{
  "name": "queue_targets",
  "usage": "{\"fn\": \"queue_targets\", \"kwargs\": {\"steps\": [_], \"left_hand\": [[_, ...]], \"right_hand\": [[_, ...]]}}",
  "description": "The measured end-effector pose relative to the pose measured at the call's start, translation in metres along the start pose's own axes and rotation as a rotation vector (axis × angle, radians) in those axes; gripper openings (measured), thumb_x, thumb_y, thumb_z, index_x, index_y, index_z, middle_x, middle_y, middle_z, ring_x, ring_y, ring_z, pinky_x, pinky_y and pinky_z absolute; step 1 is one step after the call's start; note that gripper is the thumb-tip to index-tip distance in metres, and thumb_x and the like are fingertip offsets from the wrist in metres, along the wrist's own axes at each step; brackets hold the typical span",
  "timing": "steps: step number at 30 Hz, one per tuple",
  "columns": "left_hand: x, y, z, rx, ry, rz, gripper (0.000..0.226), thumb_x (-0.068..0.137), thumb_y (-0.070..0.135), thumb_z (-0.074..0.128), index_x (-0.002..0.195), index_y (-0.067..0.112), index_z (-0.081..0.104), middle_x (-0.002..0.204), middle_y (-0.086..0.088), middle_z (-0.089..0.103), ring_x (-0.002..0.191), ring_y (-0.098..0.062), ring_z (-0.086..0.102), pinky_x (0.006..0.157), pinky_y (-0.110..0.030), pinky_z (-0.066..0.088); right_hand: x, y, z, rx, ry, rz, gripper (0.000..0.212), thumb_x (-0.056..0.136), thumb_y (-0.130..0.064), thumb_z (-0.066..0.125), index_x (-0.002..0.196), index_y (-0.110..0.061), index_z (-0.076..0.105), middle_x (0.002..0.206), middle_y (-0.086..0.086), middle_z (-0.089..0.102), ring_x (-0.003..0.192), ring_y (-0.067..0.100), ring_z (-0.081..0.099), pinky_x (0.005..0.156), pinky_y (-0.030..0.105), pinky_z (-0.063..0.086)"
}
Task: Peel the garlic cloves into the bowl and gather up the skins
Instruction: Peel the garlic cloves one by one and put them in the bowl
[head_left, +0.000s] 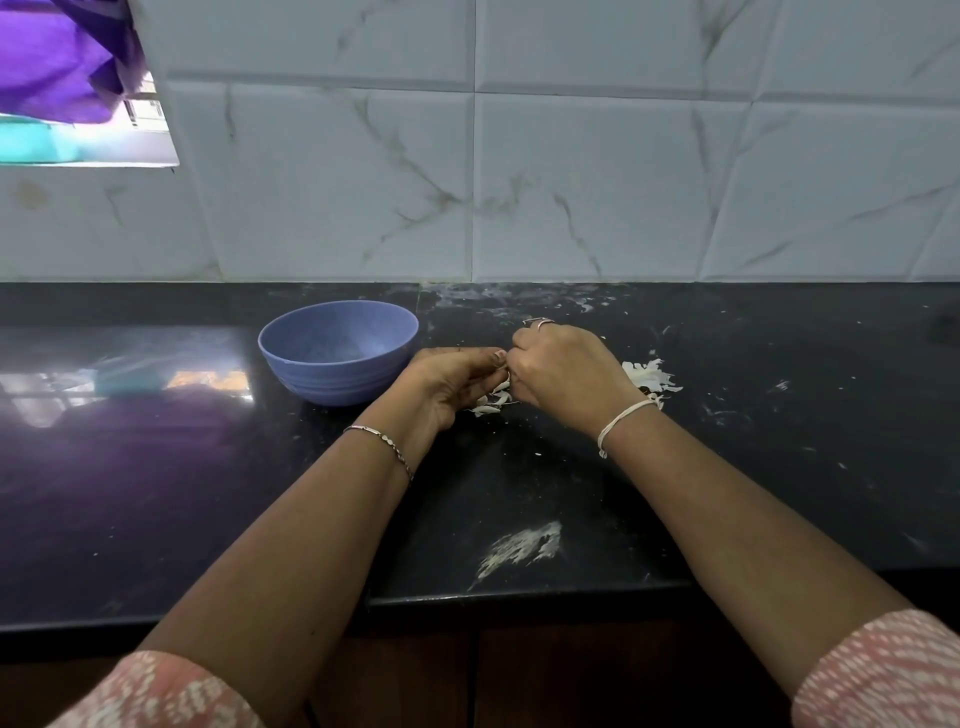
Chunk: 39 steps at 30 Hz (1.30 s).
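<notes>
A blue bowl (337, 351) stands on the black counter (156, 467), left of my hands. My left hand (449, 382) and my right hand (563, 374) meet just right of the bowl, fingers curled together round a small garlic clove (503, 385) that is mostly hidden between them. White garlic skins (488, 404) lie on the counter under my hands. A bigger heap of garlic skins (649, 376) lies behind my right wrist. I cannot see what is inside the bowl.
A tiled wall (571, 182) rises right behind the counter. A whitish smear (522, 545) marks the counter near its front edge. A window opening with purple cloth (57, 57) is at the upper left.
</notes>
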<state>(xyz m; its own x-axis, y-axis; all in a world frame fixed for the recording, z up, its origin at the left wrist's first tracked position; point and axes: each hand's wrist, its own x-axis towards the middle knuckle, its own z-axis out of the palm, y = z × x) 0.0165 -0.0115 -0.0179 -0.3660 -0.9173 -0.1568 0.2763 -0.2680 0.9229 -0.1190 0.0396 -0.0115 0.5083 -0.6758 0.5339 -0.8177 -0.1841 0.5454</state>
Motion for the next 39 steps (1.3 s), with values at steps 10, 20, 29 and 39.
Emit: {"fn": "queue_targets", "kwargs": {"steps": [10,20,29,39], "left_hand": [[-0.002,0.003,0.000,-0.031,-0.001,-0.008,0.004,0.085,-0.008,0.066,0.083,-0.005,0.067,0.071,-0.010,0.069,0.057,-0.011,0.068,0.057,-0.017,0.057],[-0.006,-0.001,0.005,0.002,-0.110,0.078,0.008,0.083,-0.010,0.065,0.087,-0.003,0.067,0.067,-0.007,0.071,0.064,-0.012,0.070,0.063,-0.019,0.059],[-0.006,-0.002,0.011,0.170,-0.127,0.272,0.015,0.086,-0.012,0.062,0.091,0.001,0.069,0.081,-0.013,0.068,0.069,-0.013,0.067,0.070,-0.020,0.059],[-0.010,0.000,0.012,0.184,-0.061,0.341,0.014,0.086,-0.009,0.065,0.099,-0.008,0.067,0.074,-0.008,0.068,0.058,-0.005,0.066,0.060,-0.015,0.055]], "right_hand": [[-0.004,0.005,0.005,0.215,0.092,0.119,0.022,0.063,-0.010,0.080,0.056,-0.011,0.060,0.059,0.003,0.054,0.054,0.025,0.057,0.042,0.029,0.044],[-0.009,0.015,0.004,0.742,0.028,0.607,0.005,0.076,-0.017,0.069,0.071,-0.019,0.069,0.064,-0.011,0.057,0.062,0.007,0.053,0.061,0.020,0.042],[-0.009,0.020,-0.001,1.693,-0.136,1.113,0.017,0.092,-0.004,0.060,0.075,-0.005,0.063,0.068,0.006,0.061,0.059,0.011,0.052,0.056,0.018,0.047],[-0.012,0.024,-0.007,1.570,-0.076,1.017,0.006,0.085,-0.005,0.070,0.081,-0.005,0.073,0.072,0.005,0.071,0.066,0.009,0.064,0.069,0.022,0.056]]}}
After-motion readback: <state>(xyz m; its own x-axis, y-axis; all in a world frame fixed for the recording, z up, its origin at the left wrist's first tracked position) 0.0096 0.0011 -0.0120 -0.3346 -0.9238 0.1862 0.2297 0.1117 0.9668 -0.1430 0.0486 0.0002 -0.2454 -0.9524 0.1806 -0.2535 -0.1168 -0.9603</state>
